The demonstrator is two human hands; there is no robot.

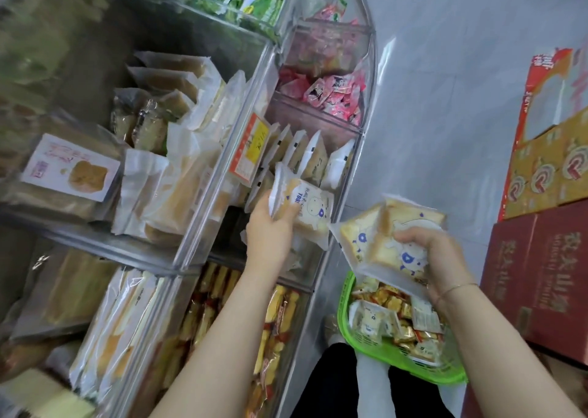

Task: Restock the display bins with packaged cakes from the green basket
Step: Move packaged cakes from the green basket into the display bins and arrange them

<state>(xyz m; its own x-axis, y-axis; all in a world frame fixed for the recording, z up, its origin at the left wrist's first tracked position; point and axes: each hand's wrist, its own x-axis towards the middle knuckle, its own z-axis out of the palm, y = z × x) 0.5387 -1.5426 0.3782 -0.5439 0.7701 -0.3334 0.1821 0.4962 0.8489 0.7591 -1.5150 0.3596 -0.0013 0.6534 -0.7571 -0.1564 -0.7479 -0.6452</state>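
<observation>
Packaged cake in a white, blue-printed plastic wrapper (305, 206), long axis tilted up-left toward the clear acrylic display bin (356, 163), sits gripped in the left hand (270, 230). Right hand (436, 258) clasps more such packets (388, 242) above the green plastic basket (346, 309).

- Blue letters reading "TOA" – the rest cut off by blur – are showing on the white cake packet (305, 207), just beyond the fingertips (288, 209) of the left hand (270, 230).
- Gold Chinese characters are running down the dark red carton (537, 277), beyond the back of the right hand (436, 258) – too blurred to read.
- Handwriting is showing on the yellow and orange price tag (253, 145) above the left fingers, illegible.
- Print is showing on the white label card (71, 168) far left of those fingers, unreadable.
</observation>
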